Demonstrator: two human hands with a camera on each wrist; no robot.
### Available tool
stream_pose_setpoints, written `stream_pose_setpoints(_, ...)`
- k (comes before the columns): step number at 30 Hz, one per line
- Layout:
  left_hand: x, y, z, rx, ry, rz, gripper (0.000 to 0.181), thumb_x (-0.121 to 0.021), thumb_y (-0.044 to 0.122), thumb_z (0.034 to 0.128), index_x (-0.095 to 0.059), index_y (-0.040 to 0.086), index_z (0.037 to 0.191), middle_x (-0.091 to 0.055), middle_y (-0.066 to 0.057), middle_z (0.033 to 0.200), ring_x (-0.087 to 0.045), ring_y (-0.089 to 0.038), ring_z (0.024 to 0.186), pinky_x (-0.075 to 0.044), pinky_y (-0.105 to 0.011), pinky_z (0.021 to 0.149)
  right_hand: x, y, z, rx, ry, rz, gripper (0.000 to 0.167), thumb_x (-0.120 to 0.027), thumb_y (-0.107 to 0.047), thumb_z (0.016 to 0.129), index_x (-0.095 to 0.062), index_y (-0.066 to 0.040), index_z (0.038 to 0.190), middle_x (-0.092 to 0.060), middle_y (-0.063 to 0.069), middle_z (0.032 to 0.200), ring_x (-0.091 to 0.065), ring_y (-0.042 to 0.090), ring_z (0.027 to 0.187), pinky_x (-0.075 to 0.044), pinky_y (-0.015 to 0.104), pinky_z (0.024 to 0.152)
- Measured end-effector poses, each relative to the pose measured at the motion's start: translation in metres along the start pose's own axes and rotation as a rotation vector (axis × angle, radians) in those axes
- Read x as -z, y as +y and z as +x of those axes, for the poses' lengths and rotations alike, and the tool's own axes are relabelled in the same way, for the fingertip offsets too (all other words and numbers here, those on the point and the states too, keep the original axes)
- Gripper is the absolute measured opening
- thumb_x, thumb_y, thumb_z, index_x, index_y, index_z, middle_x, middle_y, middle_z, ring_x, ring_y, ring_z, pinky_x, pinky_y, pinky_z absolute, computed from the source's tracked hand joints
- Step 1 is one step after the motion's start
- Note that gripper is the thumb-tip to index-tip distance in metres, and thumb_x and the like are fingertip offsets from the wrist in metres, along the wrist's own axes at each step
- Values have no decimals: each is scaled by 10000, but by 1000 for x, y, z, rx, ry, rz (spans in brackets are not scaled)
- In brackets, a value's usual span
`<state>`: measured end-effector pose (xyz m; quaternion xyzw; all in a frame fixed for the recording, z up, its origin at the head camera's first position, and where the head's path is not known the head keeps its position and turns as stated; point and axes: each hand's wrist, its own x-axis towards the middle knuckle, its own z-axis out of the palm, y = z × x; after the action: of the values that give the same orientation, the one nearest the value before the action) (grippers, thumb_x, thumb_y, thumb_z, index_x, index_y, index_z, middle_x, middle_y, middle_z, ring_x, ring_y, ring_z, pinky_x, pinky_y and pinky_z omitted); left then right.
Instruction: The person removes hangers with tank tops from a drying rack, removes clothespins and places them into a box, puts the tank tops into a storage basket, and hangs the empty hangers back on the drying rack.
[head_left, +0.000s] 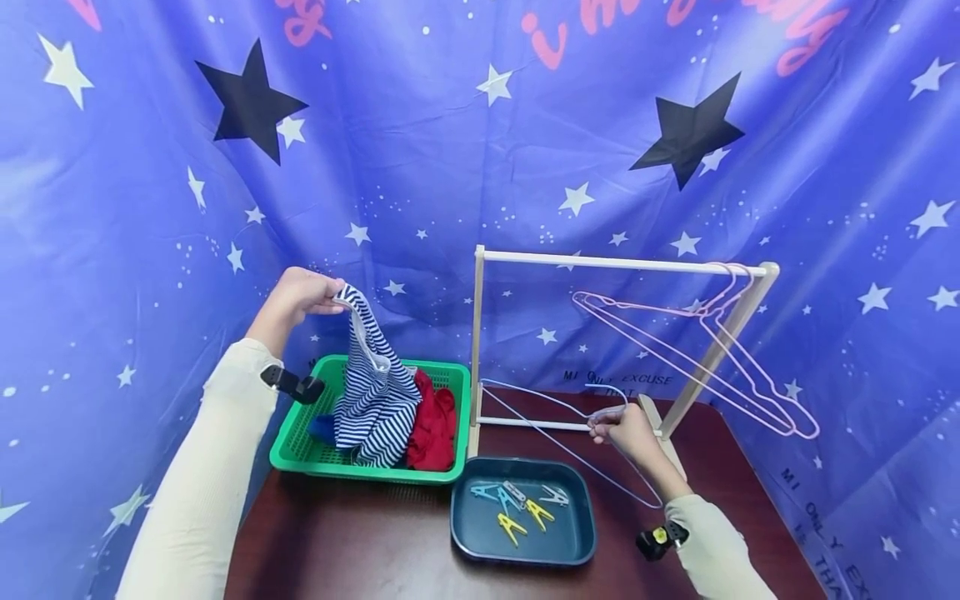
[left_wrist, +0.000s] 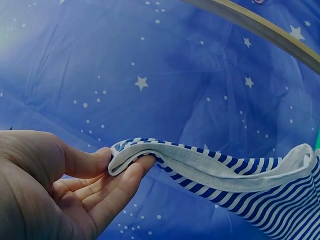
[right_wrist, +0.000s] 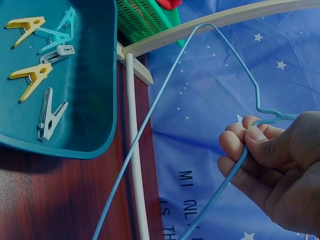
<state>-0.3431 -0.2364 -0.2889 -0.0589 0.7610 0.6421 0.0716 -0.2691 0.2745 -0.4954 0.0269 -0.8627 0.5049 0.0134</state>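
Observation:
My left hand point(head_left: 306, 292) pinches the edge of a blue-and-white striped garment point(head_left: 378, 400) between thumb and fingers, lifting part of it above the green basket point(head_left: 360, 475). The lower part of the cloth still lies in the basket. In the left wrist view a pale trim point(left_wrist: 225, 182) runs along the garment's opening. A light-blue hanger point(right_wrist: 150, 116) is in my right hand point(head_left: 626, 432), gripped near the base of its hook. That hanger slants in front of the wooden rack, above the table.
A red garment point(head_left: 432, 425) and a bit of blue cloth point(head_left: 322, 428) lie in the basket. Several clothespins point(head_left: 510, 527) lie in the dark tray point(head_left: 525, 557). Pink hangers point(head_left: 701, 312) hang at the right end of the rack's top rail point(head_left: 600, 262). Behind stands a starry blue curtain point(head_left: 435, 167).

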Motion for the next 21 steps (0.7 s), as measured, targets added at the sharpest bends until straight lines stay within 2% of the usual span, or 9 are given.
stream_pose_setpoints(5, 9, -14, 1, 14, -24, 60, 137, -535, 22, 1028, -643, -55, 996, -665, 41, 633, -680, -46, 587, -603, -185, 696, 1, -1, 5, 10, -10, -7, 158, -598, 201, 868, -671, 249, 999, -722, 315, 893, -696, 91, 660, -614, 235, 637)
stream_pose_setpoints(10, 15, -24, 0, 28, -60, 92, 144, -546, 23, 1025, -664, -55, 1000, -664, 44, 647, -677, -46, 600, -605, -193, 695, 0, -2, 3, 13, -12, -2, 158, -599, 212, 862, -665, 259, 998, -714, 337, 901, -699, 102, 662, -618, 248, 638)
stream_pose_setpoints(17, 17, -30, -1, 34, -47, 159, 195, -594, 17, 995, -658, -125, 1113, -629, 39, 706, -652, -47, 625, -614, -221, 728, -2, -4, 2, -7, -7, 37, 151, -611, 205, 865, -655, 267, 996, -711, 331, 897, -686, 78, 664, -616, 240, 640)
stream_pose_setpoints(21, 14, -37, -3, 47, -55, 202, 204, -610, 20, 985, -671, -130, 1109, -628, 38, 714, -640, -39, 625, -616, -226, 722, -2, -3, 5, -7, -6, 43, 161, -624, 194, 868, -657, 259, 1012, -718, 326, 903, -698, 84, 657, -612, 225, 639)
